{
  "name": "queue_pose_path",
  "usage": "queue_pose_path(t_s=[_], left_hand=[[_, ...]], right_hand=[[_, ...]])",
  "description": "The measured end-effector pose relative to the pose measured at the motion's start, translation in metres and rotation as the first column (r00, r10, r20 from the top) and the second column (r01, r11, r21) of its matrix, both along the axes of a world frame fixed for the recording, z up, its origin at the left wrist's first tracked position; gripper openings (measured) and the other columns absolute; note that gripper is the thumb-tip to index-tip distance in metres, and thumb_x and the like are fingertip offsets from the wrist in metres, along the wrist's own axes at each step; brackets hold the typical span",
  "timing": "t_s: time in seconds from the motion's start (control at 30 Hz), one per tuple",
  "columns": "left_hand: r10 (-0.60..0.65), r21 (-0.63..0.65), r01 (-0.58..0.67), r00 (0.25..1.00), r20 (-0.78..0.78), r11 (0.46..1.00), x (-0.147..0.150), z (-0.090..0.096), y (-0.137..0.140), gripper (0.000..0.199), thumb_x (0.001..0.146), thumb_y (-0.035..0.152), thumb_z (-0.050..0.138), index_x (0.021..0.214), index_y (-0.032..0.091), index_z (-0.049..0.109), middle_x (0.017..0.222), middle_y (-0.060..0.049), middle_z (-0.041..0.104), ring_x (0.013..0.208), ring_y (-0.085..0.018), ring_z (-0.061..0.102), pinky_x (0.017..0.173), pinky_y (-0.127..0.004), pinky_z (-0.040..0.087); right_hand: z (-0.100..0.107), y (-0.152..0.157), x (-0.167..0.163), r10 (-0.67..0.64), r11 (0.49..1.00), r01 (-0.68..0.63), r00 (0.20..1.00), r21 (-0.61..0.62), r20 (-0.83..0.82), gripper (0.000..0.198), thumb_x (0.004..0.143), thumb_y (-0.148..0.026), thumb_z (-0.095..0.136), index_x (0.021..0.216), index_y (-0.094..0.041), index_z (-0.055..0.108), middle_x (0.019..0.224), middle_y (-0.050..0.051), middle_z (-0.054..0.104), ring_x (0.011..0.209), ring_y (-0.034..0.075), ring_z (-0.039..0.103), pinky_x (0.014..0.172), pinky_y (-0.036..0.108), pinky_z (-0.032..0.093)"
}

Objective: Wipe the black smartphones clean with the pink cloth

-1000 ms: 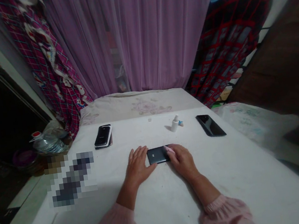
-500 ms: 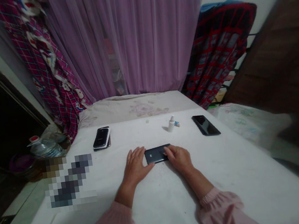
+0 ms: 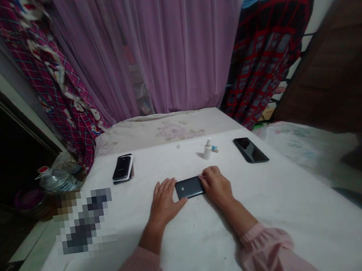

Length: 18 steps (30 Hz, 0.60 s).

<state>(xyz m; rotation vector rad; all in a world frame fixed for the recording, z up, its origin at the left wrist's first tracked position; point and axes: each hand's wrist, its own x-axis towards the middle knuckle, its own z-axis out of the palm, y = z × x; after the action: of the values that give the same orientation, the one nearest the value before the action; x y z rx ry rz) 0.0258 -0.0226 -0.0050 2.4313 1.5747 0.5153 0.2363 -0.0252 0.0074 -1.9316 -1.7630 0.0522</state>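
In the lower centre, the left hand [image 3: 164, 203] holds a phone [image 3: 190, 188] by its left end; the right hand [image 3: 218, 187] curls at the other, its grip unclear.

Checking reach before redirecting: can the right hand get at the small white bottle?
Likely yes: the white bottle stands beyond the right hand, nothing visibly between, though that hand's at the middle phone.

Dim light, faint soft shadows, stretched and blurry edges
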Motion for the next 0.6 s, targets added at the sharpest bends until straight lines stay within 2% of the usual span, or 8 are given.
queue_pose_path(t_s=[0.1, 0.17, 0.3, 0.4, 0.5, 0.6], left_hand=[[0.000, 0.007, 0.000, 1.000, -0.010, 1.000, 0.000, 0.000, 0.000, 0.061, 0.082, 0.044, 0.064, 0.135, 0.019, 0.047, 0.144, -0.010, 0.050, 0.137, -0.026, 0.040, 0.118, -0.050, 0.021], [-0.002, 0.020, 0.002, 1.000, -0.015, 1.000, 0.001, 0.000, 0.000, 0.060, 0.082, 0.044, 0.064, 0.135, 0.019, 0.048, 0.143, -0.009, 0.051, 0.136, -0.027, 0.041, 0.118, -0.050, 0.022], [-0.007, 0.034, 0.008, 1.000, -0.027, 0.999, 0.001, -0.001, 0.001, 0.060, 0.081, 0.043, 0.065, 0.133, 0.019, 0.049, 0.142, -0.010, 0.053, 0.135, -0.028, 0.043, 0.116, -0.052, 0.024], [-0.008, 0.054, 0.009, 1.000, -0.022, 0.998, 0.000, -0.003, 0.002, 0.059, 0.081, 0.043, 0.065, 0.133, 0.019, 0.049, 0.141, -0.010, 0.053, 0.134, -0.029, 0.044, 0.116, -0.053, 0.025], [-0.018, 0.084, 0.019, 1.000, -0.011, 0.996, 0.000, -0.007, 0.003, 0.059, 0.081, 0.042, 0.064, 0.133, 0.019, 0.049, 0.140, -0.011, 0.054, 0.133, -0.029, 0.045, 0.115, -0.054, 0.026], [-0.027, 0.107, 0.026, 1.000, 0.001, 0.994, -0.001, -0.010, 0.003, 0.058, 0.081, 0.042, 0.064, 0.132, 0.019, 0.050, 0.139, -0.011, 0.055, 0.132, -0.029, 0.046, 0.114, -0.055, 0.027]], right_hand=[[-0.005, 0.001, 0.003, 0.061, 0.992, -0.067, 0.997, 0.106, 0.053, 0.015, 0.091, -0.029, 0.056, 0.093, -0.024, 0.070, 0.103, 0.005, 0.064, 0.086, 0.018, 0.056, 0.068, 0.027, 0.037], [-0.005, -0.001, 0.003, 0.109, 0.983, -0.124, 0.987, 0.134, 0.115, 0.018, 0.092, -0.027, 0.055, 0.096, -0.023, 0.072, 0.099, 0.005, 0.067, 0.090, 0.020, 0.055, 0.075, 0.030, 0.037], [0.000, -0.007, -0.002, 0.173, 0.978, -0.191, 0.967, 0.083, 0.186, 0.024, 0.091, -0.024, 0.055, 0.109, -0.024, 0.070, 0.103, 0.006, 0.069, 0.095, 0.022, 0.053, 0.078, 0.033, 0.035], [0.002, -0.008, -0.005, 0.160, 0.985, -0.170, 0.969, 0.038, 0.188, 0.029, 0.090, -0.020, 0.056, 0.116, -0.023, 0.068, 0.105, 0.007, 0.068, 0.097, 0.024, 0.053, 0.077, 0.034, 0.035], [0.001, -0.007, -0.007, 0.122, 0.991, -0.131, 0.978, 0.039, 0.167, 0.029, 0.089, -0.017, 0.056, 0.114, -0.023, 0.069, 0.100, 0.008, 0.069, 0.093, 0.023, 0.054, 0.075, 0.034, 0.034], [-0.002, -0.008, -0.016, 0.175, 0.979, -0.187, 0.975, 0.079, 0.138, 0.028, 0.086, -0.014, 0.058, 0.109, -0.023, 0.071, 0.095, 0.008, 0.068, 0.090, 0.022, 0.054, 0.075, 0.033, 0.034]])
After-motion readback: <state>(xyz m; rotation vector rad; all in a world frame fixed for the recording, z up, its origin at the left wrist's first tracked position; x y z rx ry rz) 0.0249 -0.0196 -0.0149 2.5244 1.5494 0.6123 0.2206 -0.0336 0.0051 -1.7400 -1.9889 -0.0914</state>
